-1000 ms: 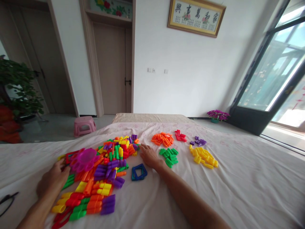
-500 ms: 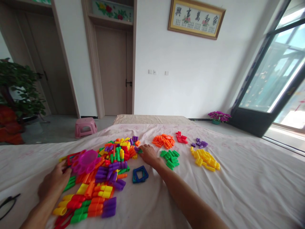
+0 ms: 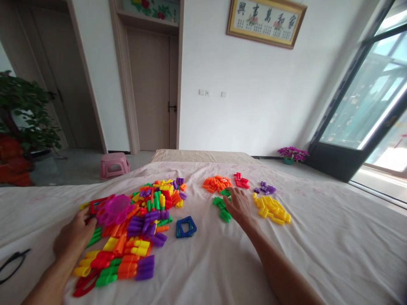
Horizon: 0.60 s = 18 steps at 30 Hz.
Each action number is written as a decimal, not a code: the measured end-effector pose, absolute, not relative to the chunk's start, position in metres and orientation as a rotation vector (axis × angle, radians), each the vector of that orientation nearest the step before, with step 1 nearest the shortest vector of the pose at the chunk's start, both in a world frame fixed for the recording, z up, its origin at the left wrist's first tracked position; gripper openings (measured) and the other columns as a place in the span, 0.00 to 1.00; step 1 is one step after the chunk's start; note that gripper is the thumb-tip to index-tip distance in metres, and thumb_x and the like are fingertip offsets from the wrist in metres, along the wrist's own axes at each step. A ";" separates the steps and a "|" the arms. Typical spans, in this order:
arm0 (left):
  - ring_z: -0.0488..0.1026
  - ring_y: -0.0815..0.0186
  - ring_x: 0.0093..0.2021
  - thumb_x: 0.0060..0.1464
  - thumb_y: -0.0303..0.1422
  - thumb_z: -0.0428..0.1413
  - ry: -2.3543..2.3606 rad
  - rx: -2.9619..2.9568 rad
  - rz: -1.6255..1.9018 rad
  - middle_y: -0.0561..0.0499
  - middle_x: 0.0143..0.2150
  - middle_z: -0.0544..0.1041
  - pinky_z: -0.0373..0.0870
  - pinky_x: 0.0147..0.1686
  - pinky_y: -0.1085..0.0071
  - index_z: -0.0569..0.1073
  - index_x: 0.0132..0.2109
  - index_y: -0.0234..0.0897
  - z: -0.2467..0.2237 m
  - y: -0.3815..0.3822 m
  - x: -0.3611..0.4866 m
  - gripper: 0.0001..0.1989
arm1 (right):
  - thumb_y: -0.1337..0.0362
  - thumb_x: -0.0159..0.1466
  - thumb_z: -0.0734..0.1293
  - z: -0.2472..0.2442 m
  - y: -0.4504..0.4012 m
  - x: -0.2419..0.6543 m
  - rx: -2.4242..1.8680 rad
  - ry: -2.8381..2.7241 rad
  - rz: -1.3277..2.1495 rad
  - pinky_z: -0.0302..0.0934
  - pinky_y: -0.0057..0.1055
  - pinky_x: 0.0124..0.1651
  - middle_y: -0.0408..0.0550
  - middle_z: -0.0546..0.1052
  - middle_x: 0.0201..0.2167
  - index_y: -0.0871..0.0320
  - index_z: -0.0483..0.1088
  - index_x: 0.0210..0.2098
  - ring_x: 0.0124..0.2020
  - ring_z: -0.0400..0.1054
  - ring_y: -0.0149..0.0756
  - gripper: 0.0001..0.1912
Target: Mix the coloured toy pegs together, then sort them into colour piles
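Note:
My right hand (image 3: 238, 205) is over the pile of green plastic blocks (image 3: 220, 207), its fingers closed on a green block (image 3: 225, 192) at the fingertips. At the left edge of a mixed heap of coloured blocks (image 3: 152, 220), my left hand (image 3: 76, 231) rests with thumb and forefinger apart, beside a see-through magenta flower-shaped piece (image 3: 118, 208). Its other fingers are hidden. A red frame piece (image 3: 95, 206) lies just beyond those fingers. Between the heap and the green pile lie blue square frames (image 3: 186, 227).
Separate piles of orange blocks (image 3: 217, 183), red blocks (image 3: 241, 181), purple blocks (image 3: 266, 187) and yellow blocks (image 3: 271, 209) lie on the pale cloth (image 3: 333, 237). A black cable loop (image 3: 14, 257) is at the left. A pink stool (image 3: 114, 165) stands beyond the table.
My right hand has moved right, from the edge of the mixed heap to the green pile, with the green block at its fingertips. My left hand has stayed nearly in place.

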<state>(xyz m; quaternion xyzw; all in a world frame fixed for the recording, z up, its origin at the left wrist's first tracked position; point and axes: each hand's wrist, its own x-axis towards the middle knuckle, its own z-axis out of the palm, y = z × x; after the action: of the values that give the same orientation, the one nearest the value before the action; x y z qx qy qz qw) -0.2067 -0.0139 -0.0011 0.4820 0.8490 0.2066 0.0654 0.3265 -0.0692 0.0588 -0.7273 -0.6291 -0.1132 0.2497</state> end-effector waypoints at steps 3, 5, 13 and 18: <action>0.74 0.45 0.47 0.55 0.46 0.41 2.521 1.449 0.630 0.44 0.53 0.76 0.70 0.43 0.56 0.62 0.61 0.46 0.003 -0.019 -0.203 0.29 | 0.59 0.64 0.61 0.048 -0.076 0.338 -2.008 -1.682 -0.275 0.55 0.38 0.50 0.50 0.74 0.48 0.53 0.71 0.49 0.49 0.65 0.44 0.16; 0.74 0.45 0.48 0.55 0.46 0.43 2.502 1.472 0.659 0.44 0.54 0.75 0.70 0.45 0.54 0.63 0.61 0.46 0.005 -0.020 -0.200 0.28 | 0.60 0.64 0.62 0.044 -0.078 0.336 -1.940 -1.693 -0.317 0.55 0.40 0.51 0.50 0.74 0.49 0.53 0.72 0.48 0.51 0.63 0.45 0.15; 0.74 0.52 0.50 0.57 0.41 0.45 2.406 1.584 0.807 0.48 0.53 0.76 0.70 0.46 0.59 0.63 0.60 0.47 0.003 -0.020 -0.194 0.24 | 0.69 0.64 0.61 0.038 -0.089 0.280 -1.347 -2.089 -0.234 0.57 0.40 0.53 0.50 0.75 0.48 0.53 0.75 0.44 0.51 0.64 0.42 0.13; 0.74 0.53 0.50 0.56 0.41 0.47 2.409 1.590 0.869 0.47 0.51 0.77 0.69 0.45 0.62 0.64 0.59 0.45 0.002 -0.021 -0.192 0.23 | 0.68 0.66 0.59 0.034 -0.089 0.264 -1.272 -2.192 -0.080 0.59 0.41 0.52 0.52 0.75 0.47 0.53 0.75 0.43 0.49 0.66 0.41 0.14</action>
<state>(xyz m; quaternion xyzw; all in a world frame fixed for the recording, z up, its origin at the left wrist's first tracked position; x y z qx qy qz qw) -0.1919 -0.0206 0.0015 0.5264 0.7975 0.2877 0.0638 0.2641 -0.0895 0.0342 -0.4788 -0.8251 -0.0302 0.2984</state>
